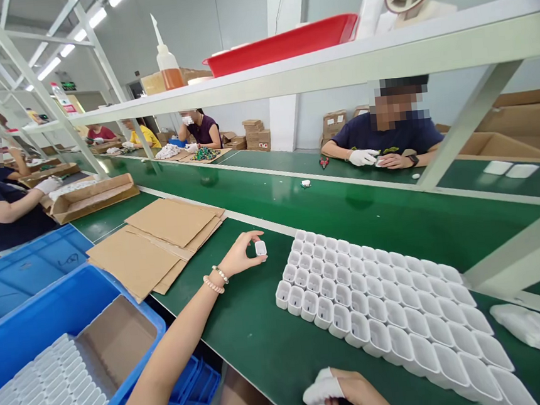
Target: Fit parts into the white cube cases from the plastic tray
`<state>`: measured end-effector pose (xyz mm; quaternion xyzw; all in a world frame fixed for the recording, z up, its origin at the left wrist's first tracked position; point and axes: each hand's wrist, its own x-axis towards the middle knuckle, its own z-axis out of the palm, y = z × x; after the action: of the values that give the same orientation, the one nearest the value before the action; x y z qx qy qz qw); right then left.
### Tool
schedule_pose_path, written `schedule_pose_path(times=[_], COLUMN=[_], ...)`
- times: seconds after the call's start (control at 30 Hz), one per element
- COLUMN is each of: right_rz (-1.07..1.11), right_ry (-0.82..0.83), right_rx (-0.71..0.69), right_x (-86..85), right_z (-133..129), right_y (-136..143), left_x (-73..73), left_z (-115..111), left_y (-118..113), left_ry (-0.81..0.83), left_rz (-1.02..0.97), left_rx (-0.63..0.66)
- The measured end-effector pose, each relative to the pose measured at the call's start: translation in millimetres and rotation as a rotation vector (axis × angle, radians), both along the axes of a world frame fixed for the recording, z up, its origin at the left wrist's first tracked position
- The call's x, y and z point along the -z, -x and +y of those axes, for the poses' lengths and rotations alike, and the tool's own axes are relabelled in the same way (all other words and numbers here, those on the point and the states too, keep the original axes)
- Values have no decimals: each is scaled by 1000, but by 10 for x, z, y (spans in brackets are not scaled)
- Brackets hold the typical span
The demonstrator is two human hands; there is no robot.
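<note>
My left hand [242,253] is pinching a small white open-topped plastic housing [261,248] between thumb and fingers, above the green bench. Its wrist wears beaded bracelets. To its right stand rows of similar white plastic housings [376,310], packed side by side with their open tops up; several show a small dark slot inside. Low in the view, my right hand [346,394] is curled just in front of these rows, with white covers on its fingertips. Whatever its fingers may hold is hidden.
Flat cardboard sheets [160,240] lie left of my arm. Beside them, a blue crate [132,303] holds more white housings. A white glove [536,330] rests at far right. Beyond the green conveyor belt [259,181], a co-worker [386,129] handles a part. An overhead shelf [287,78] spans the view.
</note>
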<state>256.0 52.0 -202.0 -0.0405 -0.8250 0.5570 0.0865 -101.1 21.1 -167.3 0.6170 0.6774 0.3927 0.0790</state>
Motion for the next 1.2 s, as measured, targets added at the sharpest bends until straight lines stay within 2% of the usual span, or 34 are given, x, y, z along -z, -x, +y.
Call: schedule_pose_path(times=[0.13, 0.27, 0.5, 0.73, 0.83, 1.07, 1.2], right_rz=[-73, -95, -69, -70, -64, -49, -61], right_ry=[4, 7, -5, -13, -10, -17, -24], right_rx=[15, 19, 23, 24, 24, 12, 10], right_x=[-79, -110, -120, -162, -159, -145, -116], right_z=[-12, -21, -35, -71, -71, -47, -26], right_y=[-6, -7, -18, 1, 5, -15, -24], left_x=[57, 80, -25, 60, 71, 1, 14], left_z=[12, 18, -7, 29, 36, 20, 28], left_y=[39, 84, 59, 85, 87, 61, 59], left_ry=[176, 227, 22, -25, -50, -99, -69], left_rz=[35, 45, -22, -179, -148, 63, -9], left_rx=[31, 45, -8, 2, 12, -25, -8])
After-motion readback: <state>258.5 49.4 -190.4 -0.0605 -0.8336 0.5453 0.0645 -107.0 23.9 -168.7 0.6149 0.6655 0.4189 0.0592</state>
